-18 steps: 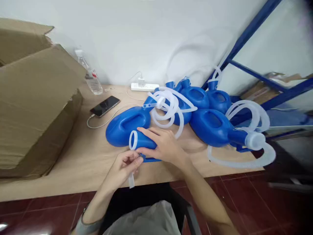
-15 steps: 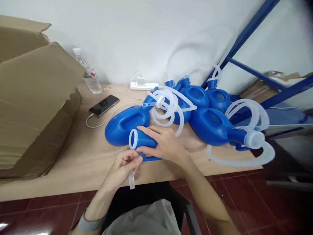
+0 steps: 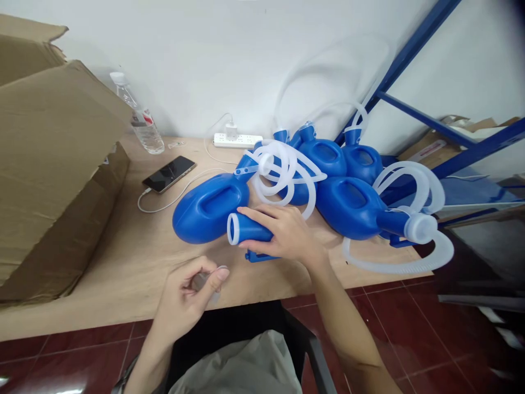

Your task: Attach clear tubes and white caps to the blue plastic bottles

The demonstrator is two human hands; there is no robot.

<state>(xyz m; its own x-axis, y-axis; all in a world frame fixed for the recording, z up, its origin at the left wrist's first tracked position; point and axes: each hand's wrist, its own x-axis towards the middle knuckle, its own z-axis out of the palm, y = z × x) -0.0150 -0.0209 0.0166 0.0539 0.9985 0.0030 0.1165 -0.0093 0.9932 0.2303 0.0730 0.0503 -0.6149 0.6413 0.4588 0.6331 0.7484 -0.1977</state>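
Observation:
My right hand (image 3: pixel 287 232) is wrapped over a blue plastic tube-shaped neck (image 3: pixel 256 229) with a white ring round its mouth. The mouth faces left; my palm hides the far end. A slim blue bracket (image 3: pixel 262 256) shows just below it. Lower left, apart from the neck, my left hand (image 3: pixel 191 287) pinches a clear plastic strip (image 3: pixel 215 297), mostly covered by the fingers. Behind the neck lies a blue urinal bottle (image 3: pixel 211 208) with a moulded grip and a coiled white hose (image 3: pixel 283 183) near its top.
Several more blue bottles (image 3: pixel 348 208) with hoses crowd the right side of the table (image 3: pixel 135 262). A cardboard box (image 3: pixel 53 175) stands at left, near a water bottle (image 3: pixel 147 134) and a charging phone (image 3: pixel 169 174). A power strip (image 3: pixel 238 140) lies by the wall; blue shelving (image 3: pixel 426 120) stands right.
My left hand has drawn away from the neck, down and left, with the clear strip. The right hand and the neck have shifted slightly to the right.

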